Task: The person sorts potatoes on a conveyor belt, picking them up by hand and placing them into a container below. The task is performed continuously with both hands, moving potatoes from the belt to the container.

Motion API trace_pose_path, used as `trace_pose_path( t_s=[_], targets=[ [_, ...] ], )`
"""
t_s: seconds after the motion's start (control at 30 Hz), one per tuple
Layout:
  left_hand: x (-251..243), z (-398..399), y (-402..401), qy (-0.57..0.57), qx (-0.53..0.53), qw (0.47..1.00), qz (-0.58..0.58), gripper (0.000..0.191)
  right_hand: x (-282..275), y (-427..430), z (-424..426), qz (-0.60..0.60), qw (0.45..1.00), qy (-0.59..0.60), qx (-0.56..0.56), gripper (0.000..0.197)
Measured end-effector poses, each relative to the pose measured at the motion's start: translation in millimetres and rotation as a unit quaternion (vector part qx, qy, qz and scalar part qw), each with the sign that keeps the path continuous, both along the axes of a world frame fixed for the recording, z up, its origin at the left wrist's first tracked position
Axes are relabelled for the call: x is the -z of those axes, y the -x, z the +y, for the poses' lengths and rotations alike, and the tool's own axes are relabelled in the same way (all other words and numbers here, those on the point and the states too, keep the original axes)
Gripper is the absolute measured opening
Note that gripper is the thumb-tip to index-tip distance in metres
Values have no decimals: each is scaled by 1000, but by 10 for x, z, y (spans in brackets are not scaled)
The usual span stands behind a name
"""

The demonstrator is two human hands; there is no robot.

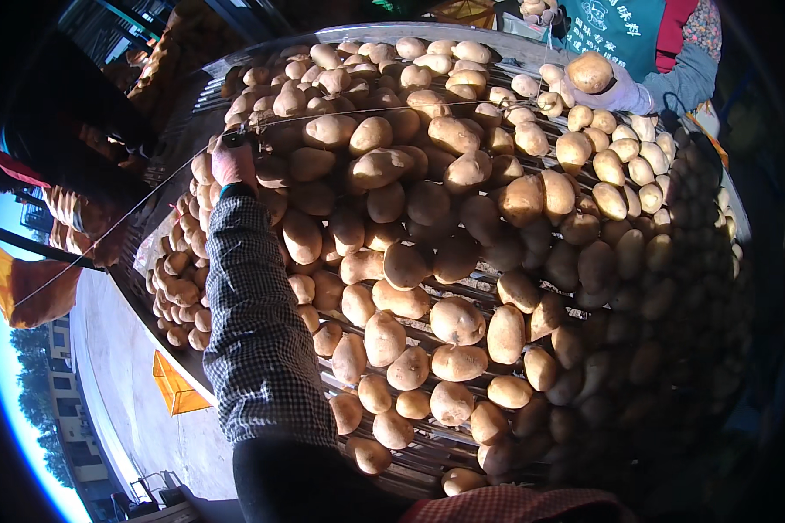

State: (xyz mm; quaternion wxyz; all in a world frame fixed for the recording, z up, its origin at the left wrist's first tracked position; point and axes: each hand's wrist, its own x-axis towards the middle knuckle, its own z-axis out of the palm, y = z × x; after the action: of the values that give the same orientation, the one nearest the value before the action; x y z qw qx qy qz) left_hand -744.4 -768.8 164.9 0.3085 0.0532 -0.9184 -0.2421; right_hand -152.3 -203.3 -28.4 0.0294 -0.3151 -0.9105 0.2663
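Many potatoes (458, 320) lie over a slatted metal sorting table (418, 327). One arm in a black-and-white checked sleeve reaches forward across them, and its gloved hand, which appears to be my left hand (233, 160), is at the far left part of the heap. A small dark object (233, 138) shows at its fingers; whether it is gripped cannot be told. A thin string runs past this hand. My right hand is not in view; deep shadow covers the potatoes at the right.
Across the table a co-worker's gloved hand (611, 91) holds a large potato (589, 72). The table's metal rim (392, 30) curves along the far side. Filled sacks (72, 219) and an orange bag (33, 281) stand at left, with an orange frame (175, 386) on the pale ground.
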Motion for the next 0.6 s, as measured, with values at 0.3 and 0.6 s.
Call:
trace_pose_path(
  t_s=[0.3, 0.6],
  targets=[
    [187, 186, 233, 197, -83, 977, -18, 31, -46, 19, -38, 4, 1000, 1, -7, 27],
    [-26, 225, -2157, -377, 259, 888, -41, 16, -120, -72, 129, 59, 998, 13, -33, 27]
  ],
)
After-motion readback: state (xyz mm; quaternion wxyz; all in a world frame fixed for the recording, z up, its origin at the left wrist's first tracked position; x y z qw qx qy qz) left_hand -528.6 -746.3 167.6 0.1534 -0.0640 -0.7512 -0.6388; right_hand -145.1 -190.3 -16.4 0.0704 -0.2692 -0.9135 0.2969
